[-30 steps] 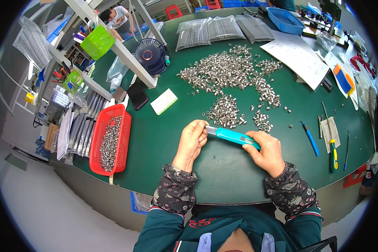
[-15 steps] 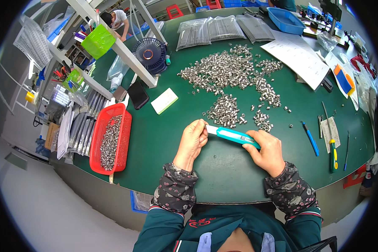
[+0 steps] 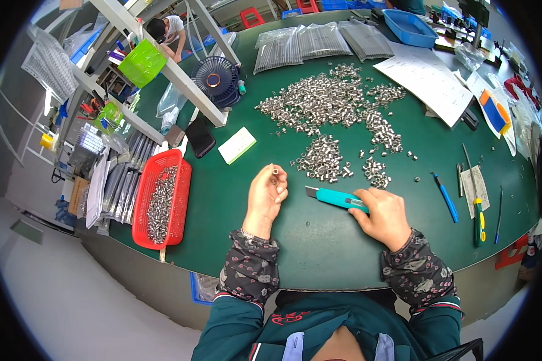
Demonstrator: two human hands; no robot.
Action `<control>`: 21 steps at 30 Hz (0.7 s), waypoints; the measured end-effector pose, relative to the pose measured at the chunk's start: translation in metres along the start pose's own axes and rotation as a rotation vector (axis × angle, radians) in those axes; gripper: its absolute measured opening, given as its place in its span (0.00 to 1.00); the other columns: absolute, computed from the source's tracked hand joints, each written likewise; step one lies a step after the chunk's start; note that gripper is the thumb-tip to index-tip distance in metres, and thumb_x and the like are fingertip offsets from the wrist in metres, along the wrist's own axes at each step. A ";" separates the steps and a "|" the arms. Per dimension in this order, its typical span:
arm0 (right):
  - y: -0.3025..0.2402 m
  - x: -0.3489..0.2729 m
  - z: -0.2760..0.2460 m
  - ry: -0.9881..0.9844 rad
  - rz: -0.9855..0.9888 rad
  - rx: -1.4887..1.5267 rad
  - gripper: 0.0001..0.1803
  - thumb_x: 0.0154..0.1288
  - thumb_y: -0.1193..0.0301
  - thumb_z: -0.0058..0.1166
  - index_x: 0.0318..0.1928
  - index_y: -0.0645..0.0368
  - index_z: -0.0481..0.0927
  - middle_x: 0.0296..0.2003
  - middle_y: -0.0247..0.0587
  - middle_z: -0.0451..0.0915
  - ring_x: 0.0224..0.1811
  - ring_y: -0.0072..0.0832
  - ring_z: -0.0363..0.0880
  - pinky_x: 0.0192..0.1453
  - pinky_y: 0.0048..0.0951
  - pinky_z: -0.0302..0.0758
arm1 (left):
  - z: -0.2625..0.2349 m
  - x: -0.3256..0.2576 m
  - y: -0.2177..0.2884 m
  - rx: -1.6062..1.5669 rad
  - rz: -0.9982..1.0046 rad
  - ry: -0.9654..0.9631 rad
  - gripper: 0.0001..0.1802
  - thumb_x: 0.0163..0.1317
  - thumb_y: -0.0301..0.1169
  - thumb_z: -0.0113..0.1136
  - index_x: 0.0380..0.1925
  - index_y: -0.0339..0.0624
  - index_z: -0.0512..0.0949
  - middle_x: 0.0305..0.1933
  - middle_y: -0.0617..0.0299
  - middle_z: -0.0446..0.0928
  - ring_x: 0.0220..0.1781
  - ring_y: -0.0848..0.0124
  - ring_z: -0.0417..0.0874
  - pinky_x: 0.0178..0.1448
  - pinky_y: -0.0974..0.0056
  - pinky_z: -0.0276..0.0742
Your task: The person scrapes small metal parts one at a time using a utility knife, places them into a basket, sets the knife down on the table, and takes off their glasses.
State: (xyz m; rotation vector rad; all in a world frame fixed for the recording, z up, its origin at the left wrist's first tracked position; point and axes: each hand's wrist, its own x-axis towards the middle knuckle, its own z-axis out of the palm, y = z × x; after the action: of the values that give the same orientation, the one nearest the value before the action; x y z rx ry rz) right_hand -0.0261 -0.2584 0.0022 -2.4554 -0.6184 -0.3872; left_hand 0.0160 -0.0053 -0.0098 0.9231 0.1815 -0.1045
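While my right hand (image 3: 384, 218) clamps the rear of the teal utility knife (image 3: 342, 199), my left hand (image 3: 264, 197) pinches a small metal sleeve (image 3: 275, 172) between thumb and fingers, above the green tabletop (image 3: 328, 256) and apart from the blade (image 3: 311, 192). The sleeve should be light, rigid and slippery: grip its outer wall. Hold the knife behind the blade. My fingers hide the sleeve's lower part; its rim finish is too small to judge.
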 end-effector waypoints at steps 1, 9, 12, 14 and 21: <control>-0.001 0.001 -0.001 0.001 0.001 0.003 0.14 0.47 0.67 0.60 0.36 0.55 0.76 0.22 0.40 0.73 0.24 0.38 0.74 0.26 0.36 0.69 | -0.001 0.003 0.004 -0.034 -0.012 0.006 0.08 0.62 0.33 0.47 0.30 0.41 0.69 0.25 0.62 0.67 0.19 0.79 0.63 0.14 0.78 0.53; -0.006 0.004 -0.008 0.138 0.073 0.172 0.14 0.46 0.70 0.60 0.36 0.59 0.77 0.27 0.44 0.77 0.27 0.40 0.76 0.30 0.34 0.72 | -0.004 0.040 0.001 1.270 0.271 0.159 0.10 0.50 0.28 0.59 0.34 0.40 0.75 0.24 0.66 0.68 0.22 0.74 0.69 0.23 0.67 0.66; -0.004 0.004 -0.008 0.134 0.087 0.163 0.14 0.46 0.70 0.60 0.36 0.59 0.77 0.27 0.44 0.77 0.27 0.40 0.76 0.30 0.34 0.72 | 0.003 0.042 -0.004 1.593 0.424 0.155 0.10 0.46 0.28 0.61 0.31 0.39 0.76 0.24 0.59 0.69 0.28 0.70 0.72 0.33 0.66 0.68; -0.002 0.004 -0.007 0.132 0.091 0.157 0.14 0.46 0.70 0.60 0.36 0.59 0.77 0.27 0.44 0.77 0.27 0.40 0.76 0.31 0.34 0.72 | 0.008 0.040 -0.002 1.517 0.444 0.170 0.09 0.48 0.28 0.60 0.31 0.39 0.75 0.25 0.61 0.70 0.27 0.71 0.71 0.33 0.67 0.68; -0.001 0.002 -0.003 0.105 0.141 0.309 0.14 0.49 0.65 0.59 0.36 0.57 0.77 0.25 0.41 0.76 0.26 0.39 0.76 0.29 0.35 0.71 | 0.016 -0.005 0.008 0.067 0.017 -0.135 0.07 0.63 0.28 0.49 0.40 0.40 0.70 0.32 0.62 0.73 0.21 0.83 0.63 0.15 0.82 0.54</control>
State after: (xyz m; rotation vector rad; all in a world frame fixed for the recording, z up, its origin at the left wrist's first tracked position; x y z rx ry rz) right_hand -0.0246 -0.2589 0.0057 -2.1526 -0.4233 -0.3346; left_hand 0.0140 -0.0132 0.0066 0.9802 0.0451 -0.1578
